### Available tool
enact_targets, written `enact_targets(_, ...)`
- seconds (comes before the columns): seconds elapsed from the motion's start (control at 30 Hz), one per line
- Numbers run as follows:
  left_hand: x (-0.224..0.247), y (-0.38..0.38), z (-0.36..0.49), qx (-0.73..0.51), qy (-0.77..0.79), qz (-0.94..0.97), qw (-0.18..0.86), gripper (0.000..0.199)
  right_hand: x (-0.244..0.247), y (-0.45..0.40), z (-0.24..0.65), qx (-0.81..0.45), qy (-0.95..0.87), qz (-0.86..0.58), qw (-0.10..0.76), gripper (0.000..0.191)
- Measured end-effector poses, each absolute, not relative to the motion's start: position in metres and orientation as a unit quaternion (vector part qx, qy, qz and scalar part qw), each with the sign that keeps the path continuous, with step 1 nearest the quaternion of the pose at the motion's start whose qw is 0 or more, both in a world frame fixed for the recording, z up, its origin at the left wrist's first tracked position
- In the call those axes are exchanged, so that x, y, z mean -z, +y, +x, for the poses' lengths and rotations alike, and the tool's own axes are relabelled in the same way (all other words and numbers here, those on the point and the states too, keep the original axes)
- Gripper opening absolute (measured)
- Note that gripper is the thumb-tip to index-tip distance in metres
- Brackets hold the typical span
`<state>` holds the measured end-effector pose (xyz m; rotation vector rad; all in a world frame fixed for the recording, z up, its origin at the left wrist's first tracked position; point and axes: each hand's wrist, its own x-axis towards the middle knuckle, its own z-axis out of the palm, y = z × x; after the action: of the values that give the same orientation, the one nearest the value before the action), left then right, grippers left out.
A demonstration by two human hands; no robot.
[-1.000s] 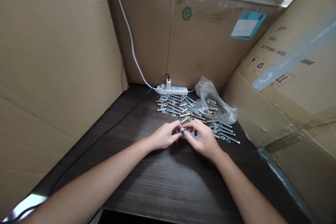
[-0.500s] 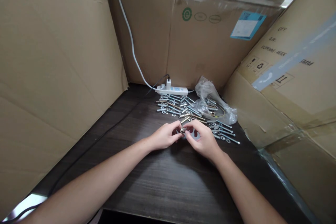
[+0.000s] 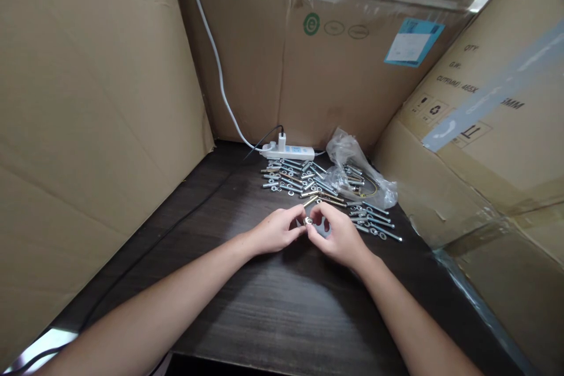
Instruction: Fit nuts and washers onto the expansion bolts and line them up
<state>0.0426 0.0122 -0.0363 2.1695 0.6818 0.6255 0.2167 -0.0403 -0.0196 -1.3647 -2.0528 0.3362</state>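
Between my two hands, a small round metal piece [image 3: 308, 221] is pinched at the fingertips, low over the dark table. My left hand [image 3: 277, 229] holds it from the left with thumb and forefinger. From the right, my right hand [image 3: 337, 235] has its thumb and forefinger on the same piece. Just beyond the fingers lies a brass-coloured sleeve [image 3: 310, 201]. Several bolts, sleeves, nuts and washers [image 3: 291, 179] are spread behind my hands, and more silver bolts [image 3: 379, 220] lie right of my right hand.
A white power strip [image 3: 288, 151] with a plug and cables stands against the back cardboard box [image 3: 247, 59]. Beside it is a clear plastic bag [image 3: 352, 158]. Cardboard boxes wall the dark table [image 3: 211, 317] left and right. A black cable crosses its left side.
My right hand's fingers have shifted slightly around the small piece and curled closer together. The whole view has moved a little.
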Motion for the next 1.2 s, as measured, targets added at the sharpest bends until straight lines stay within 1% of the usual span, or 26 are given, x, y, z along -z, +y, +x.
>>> enact_targets(0.17, 0.036, 0.010, 0.044, -0.230, 0.263, 0.863, 0.364, 0.006, 0.018, -0.040, 0.213, -0.089, -0.792, -0.542, 0.269, 0.018)
enact_targets(0.27, 0.038, 0.010, 0.045, -0.226, 0.267, 0.867, 0.354, 0.010, 0.018, -0.038, 0.215, -0.063, -0.795, -0.550, 0.246, 0.030)
enact_targets(0.37, 0.038, 0.010, 0.045, -0.219, 0.275, 0.870, 0.346, 0.008, 0.016, -0.039, 0.216, -0.038, -0.792, -0.561, 0.236, 0.039)
enact_targets(0.43, 0.037, 0.009, 0.045, -0.213, 0.278, 0.870, 0.347, 0.005, 0.014, -0.041, 0.216, -0.037, -0.789, -0.565, 0.239, 0.036)
enact_targets(0.57, 0.034, 0.008, 0.045, -0.215, 0.276, 0.865, 0.360, 0.006, 0.009, -0.043, 0.215, -0.064, -0.787, -0.560, 0.251, 0.022)
enact_targets(0.63, 0.034, 0.007, 0.045, -0.219, 0.277, 0.862, 0.363, 0.007, 0.010, -0.043, 0.215, -0.072, -0.790, -0.555, 0.250, 0.022)
enact_targets(0.8, 0.036, 0.008, 0.045, -0.218, 0.275, 0.865, 0.358, 0.009, 0.016, -0.039, 0.215, -0.050, -0.788, -0.566, 0.237, 0.035)
enact_targets(0.87, 0.036, 0.009, 0.045, -0.217, 0.275, 0.868, 0.353, 0.009, 0.016, -0.040, 0.215, -0.037, -0.784, -0.571, 0.239, 0.037)
enact_targets(0.93, 0.036, 0.009, 0.045, -0.215, 0.275, 0.868, 0.354, 0.007, 0.013, -0.042, 0.215, -0.035, -0.781, -0.571, 0.250, 0.031)
enact_targets(1.07, 0.036, 0.008, 0.045, -0.218, 0.273, 0.865, 0.359, 0.009, 0.007, -0.045, 0.214, -0.050, -0.791, -0.546, 0.270, 0.013)
enact_targets(1.13, 0.036, 0.008, 0.045, -0.220, 0.270, 0.865, 0.360, 0.010, 0.007, -0.045, 0.213, -0.055, -0.798, -0.538, 0.268, 0.011)
enact_targets(1.2, 0.037, 0.009, 0.045, -0.221, 0.266, 0.866, 0.362, 0.008, 0.010, -0.043, 0.213, -0.057, -0.799, -0.539, 0.261, 0.017)
